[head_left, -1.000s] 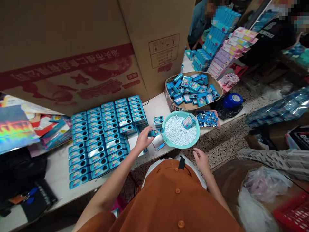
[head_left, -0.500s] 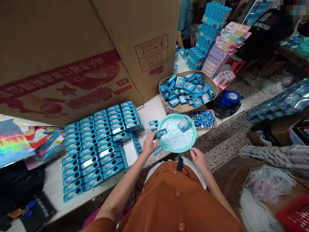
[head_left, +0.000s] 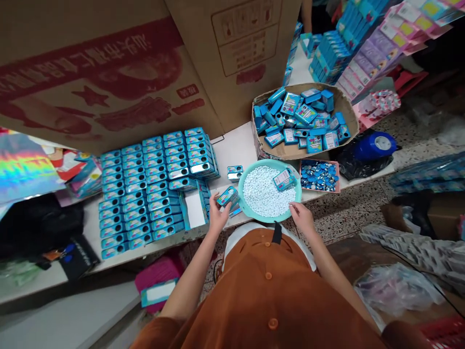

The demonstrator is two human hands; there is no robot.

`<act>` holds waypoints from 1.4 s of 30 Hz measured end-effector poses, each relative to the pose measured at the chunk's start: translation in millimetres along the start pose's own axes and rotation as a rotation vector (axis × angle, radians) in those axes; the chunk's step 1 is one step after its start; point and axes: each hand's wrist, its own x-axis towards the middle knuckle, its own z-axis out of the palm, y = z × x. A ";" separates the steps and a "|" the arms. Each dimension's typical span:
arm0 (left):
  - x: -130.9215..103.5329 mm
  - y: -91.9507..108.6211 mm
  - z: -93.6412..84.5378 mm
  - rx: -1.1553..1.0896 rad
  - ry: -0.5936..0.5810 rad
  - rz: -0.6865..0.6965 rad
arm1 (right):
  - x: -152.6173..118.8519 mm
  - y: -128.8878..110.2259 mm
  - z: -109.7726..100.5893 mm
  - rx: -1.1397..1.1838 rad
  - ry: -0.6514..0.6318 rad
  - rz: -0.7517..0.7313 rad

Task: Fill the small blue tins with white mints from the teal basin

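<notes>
My left hand [head_left: 218,216] is closed around a small blue box [head_left: 228,196] with a dark round spot, just left of the round turquoise basin [head_left: 246,212]. White pellets [head_left: 262,193] fill much of the basin. Another blue box [head_left: 284,180] lies on the pellets at the right side. My right hand [head_left: 303,217] is at the basin's lower right rim with thumb and fingers pinched together; whatever may be between them is too small to make out. Two more small boxes [head_left: 235,172] rest on the table behind my left hand.
Rows of blue boxes [head_left: 136,203] stand at the left before a big carton [head_left: 196,72]. A cardboard tray [head_left: 312,154] heaped with blue boxes sits behind the basin. To its right are a pink box of blue caps [head_left: 319,175] and a blue tape roll [head_left: 376,145].
My left hand has turned the blue box and drawn it left, off the basin's edge. My right hand has come up closer against the rim. The view has shifted.
</notes>
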 end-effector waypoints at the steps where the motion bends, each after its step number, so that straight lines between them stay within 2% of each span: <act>1: -1.8 -4.3 1.4 -0.029 0.015 -0.020 | 1.3 1.7 -0.4 0.000 -0.009 -0.014; 4: -6.2 -14.5 5.3 -0.019 0.124 -0.060 | 3.0 7.4 -1.4 -0.013 -0.043 -0.041; 7: -9.2 -21.0 6.8 0.168 0.273 -0.089 | 5.0 11.4 -3.7 -0.029 -0.068 -0.054; 10: -10.0 -29.1 8.3 0.287 0.324 -0.149 | 8.6 12.5 -7.0 -0.033 -0.076 -0.061; 14: -7.6 -46.8 16.1 0.284 0.250 -0.227 | 11.5 12.7 -9.7 -0.045 -0.082 -0.061; 18: -4.4 -63.3 25.6 0.298 0.192 -0.212 | 10.0 15.1 -9.6 -0.049 -0.086 -0.062; 22: -2.7 -71.1 27.8 0.294 0.147 -0.192 | 6.8 19.2 -8.5 -0.049 -0.089 -0.063; 29: -8.5 -69.8 19.0 0.406 0.111 -0.044 | 4.5 23.6 -8.8 -0.049 -0.094 -0.056; 36: -19.8 -59.0 6.4 0.501 0.057 0.020 | 2.1 22.4 -4.7 -0.027 -0.108 -0.049; 42: -29.9 -57.5 2.0 0.518 0.026 0.028 | -0.1 21.5 -1.6 -0.052 -0.117 -0.048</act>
